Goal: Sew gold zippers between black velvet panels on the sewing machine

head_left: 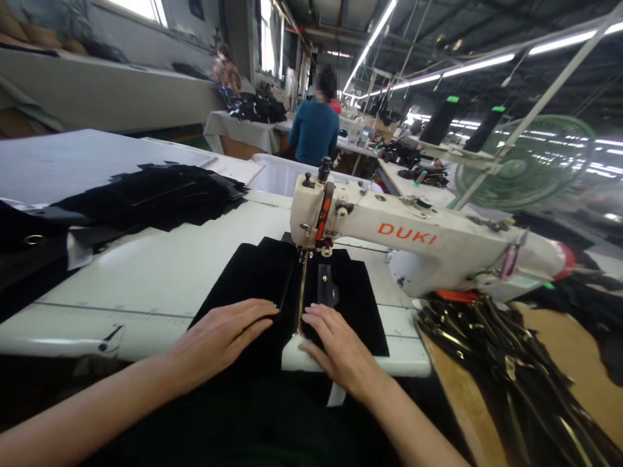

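The black fabric (248,279) lies under and on the near side of the sewing machine (413,233), its gold strip (302,292) running from below the machine's head straight toward me. Right of the strip, nearer than the head, sits a dark patch (325,285) with a gold stud.

I have the left hand (233,327) palm-down on the cloth, left of the strip, grip flat, fingers extended close together and pinching nothing I can see. The right hand (343,344) rests just right of the strip's near end, grip loosely spread, thumb apart from the fingers; whether it nips an edge, I cannot tell.

To do this well, I'd press lightly and evenly on both sides, hold the strip in line with the machine's needle, guide rather than drag, and leave the fingertips well short of the head. A ruck beside the strip would probably bend the line.

The white desk (195,259) spreads left of the machine, with stacked black panels (180,191); a tangle of gold-edged black strips (496,350) lies on its near right.
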`<state>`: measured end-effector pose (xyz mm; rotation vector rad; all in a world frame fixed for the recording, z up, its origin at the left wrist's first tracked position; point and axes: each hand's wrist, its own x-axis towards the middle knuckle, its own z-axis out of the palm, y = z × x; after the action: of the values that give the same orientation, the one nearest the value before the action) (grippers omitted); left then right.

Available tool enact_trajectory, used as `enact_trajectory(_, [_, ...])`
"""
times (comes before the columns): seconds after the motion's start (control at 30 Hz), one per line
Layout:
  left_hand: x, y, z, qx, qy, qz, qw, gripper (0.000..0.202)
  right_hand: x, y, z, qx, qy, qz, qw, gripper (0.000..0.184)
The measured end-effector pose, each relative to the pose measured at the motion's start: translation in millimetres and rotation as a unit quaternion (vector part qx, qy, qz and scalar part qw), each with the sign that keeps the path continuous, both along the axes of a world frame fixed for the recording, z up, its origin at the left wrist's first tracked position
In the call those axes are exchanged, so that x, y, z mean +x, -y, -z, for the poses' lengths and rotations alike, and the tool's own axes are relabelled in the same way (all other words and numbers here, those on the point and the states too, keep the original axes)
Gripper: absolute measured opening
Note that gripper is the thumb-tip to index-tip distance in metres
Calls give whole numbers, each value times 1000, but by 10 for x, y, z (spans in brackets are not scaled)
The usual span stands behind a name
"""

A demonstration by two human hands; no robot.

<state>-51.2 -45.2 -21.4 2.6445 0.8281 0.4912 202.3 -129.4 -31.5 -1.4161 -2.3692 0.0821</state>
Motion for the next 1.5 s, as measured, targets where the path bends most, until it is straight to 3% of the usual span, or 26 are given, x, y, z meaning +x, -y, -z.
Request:
enact_trajectory(0.1, [23,99,22,32,-45,13,998,81,50,-96,-32,24,47,-36,998,28])
enact_trajectory(0.13, [30,143,50,59,-47,29,997,82,65,-115,-69,26,53,-41,997,27])
enact_trajectory(0.2, [28,177,86,86,-27,50,995,54,103,-143,-170,27,61,-41,997,26])
enact_trajectory(0.27, [1,108,46,59,13,27,998,35,148,-167,-286,28,58,-26,998,25])
enact_trajectory(0.37, [-60,-97,-153,5,56,-20,998,35,179,-202,-402,31,64,-14,997,23])
enact_trajectory(0.47, [-93,-206,-328,5,38,-7,999,36,121,-202,-381,21,85,-46,995,20])
enact_trajectory(0.53, [-92,-183,-349,14,13,10,1000,35,56,-171,-313,17,82,-49,995,18])
enact_trajectory(0.7, [-85,-53,-200,75,-15,70,995,48,-76,-52,-138,7,37,-7,999,30])
enact_trajectory(0.8, [-104,-41,-135,65,-14,104,992,52,-106,-29,-69,9,1,1,1000,40])
enact_trajectory(1.0, [-160,-97,-106,-46,11,39,998,40,29,-189,-184,16,-51,45,998,22])
enact_trajectory(1.17, [-184,-132,-83,-53,24,51,997,40,25,-214,-298,-6,13,-27,1000,23])
enact_trajectory(1.33, [-187,-82,19,-12,2,92,996,52,-101,-9,-183,-6,37,-19,999,38])
enact_trajectory(1.5, [-189,-65,18,-7,8,88,996,55,-102,17,-44,31,-65,24,997,24])
